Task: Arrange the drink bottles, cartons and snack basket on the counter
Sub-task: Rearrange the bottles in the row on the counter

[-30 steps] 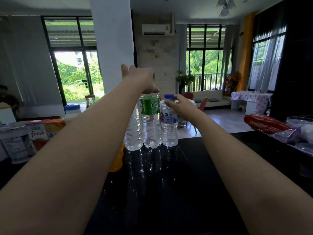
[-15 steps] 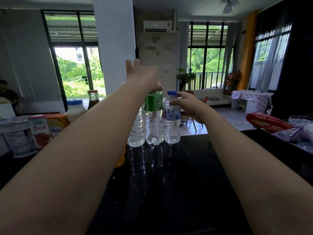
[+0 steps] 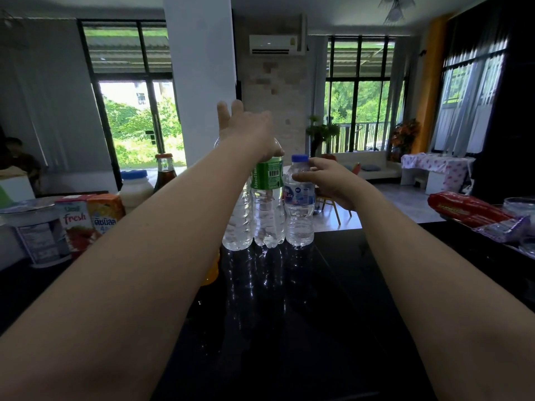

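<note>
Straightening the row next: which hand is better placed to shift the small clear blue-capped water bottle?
Right. The right hand holds the small clear blue-capped water bottle near its neck; the left hand rests atop the clear green-labelled bottle, fingers raised.

A white pillar (image 3: 199, 82) rises ahead of me; right of it an air conditioner (image 3: 276, 44) hangs on the brick wall (image 3: 272, 91), farther right a potted plant (image 3: 321, 134) and a cloth-covered table (image 3: 434, 172).
</note>
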The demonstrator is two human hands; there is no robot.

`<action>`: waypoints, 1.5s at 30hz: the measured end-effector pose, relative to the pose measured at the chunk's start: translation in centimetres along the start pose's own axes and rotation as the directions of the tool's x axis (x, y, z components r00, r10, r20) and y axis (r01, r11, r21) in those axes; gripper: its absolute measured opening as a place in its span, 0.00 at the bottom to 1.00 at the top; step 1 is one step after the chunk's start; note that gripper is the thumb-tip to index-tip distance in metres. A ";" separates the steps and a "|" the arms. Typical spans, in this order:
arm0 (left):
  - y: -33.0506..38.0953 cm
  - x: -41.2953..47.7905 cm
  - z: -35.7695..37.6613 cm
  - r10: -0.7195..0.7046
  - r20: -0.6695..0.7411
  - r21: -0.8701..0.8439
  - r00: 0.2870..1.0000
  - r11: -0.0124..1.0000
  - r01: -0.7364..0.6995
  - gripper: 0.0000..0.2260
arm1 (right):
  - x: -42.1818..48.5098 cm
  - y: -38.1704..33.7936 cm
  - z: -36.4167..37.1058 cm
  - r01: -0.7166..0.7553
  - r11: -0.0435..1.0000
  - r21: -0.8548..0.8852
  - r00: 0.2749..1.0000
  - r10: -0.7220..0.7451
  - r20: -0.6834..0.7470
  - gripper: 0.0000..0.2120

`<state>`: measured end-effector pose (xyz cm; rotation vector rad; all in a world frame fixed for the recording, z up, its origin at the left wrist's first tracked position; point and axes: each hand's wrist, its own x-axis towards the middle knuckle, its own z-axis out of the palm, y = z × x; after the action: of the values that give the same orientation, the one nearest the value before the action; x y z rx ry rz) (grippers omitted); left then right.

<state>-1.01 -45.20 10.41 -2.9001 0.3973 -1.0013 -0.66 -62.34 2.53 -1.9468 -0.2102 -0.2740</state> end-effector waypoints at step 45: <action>-10.5 -2.9 -0.7 -0.076 0.153 -0.588 0.985 0.794 0.153 0.31 | 2.4 -9.9 7.5 0.376 0.600 -0.706 0.741 -0.653 -0.160 0.20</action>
<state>-1.23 -34.28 10.54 -3.5709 0.6402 -0.8142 -0.36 -51.58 9.25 -2.3941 -0.4740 -1.3014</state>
